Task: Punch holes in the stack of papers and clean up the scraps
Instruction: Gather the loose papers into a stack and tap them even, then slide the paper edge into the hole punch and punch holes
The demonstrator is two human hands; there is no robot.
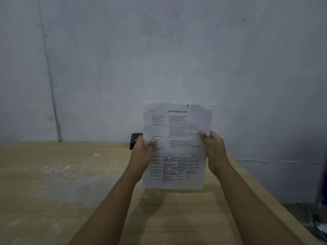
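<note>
A stack of printed white papers [178, 131] is held upright above the wooden table [88, 200], its printed side facing me. My left hand [143, 154] grips the stack's left edge, thumb on the front. My right hand [215, 152] grips the right edge the same way. A black hole punch [135, 139] sits on the table at the wall, mostly hidden behind the papers and my left hand. Small white paper scraps [65, 167] lie on the table to the left.
A grey wall [159, 59] rises right behind the table. The table's right edge runs diagonally down to the lower right, with floor and a blue-and-white object [323, 200] beyond it. Pale dusty smears cover the table's left half.
</note>
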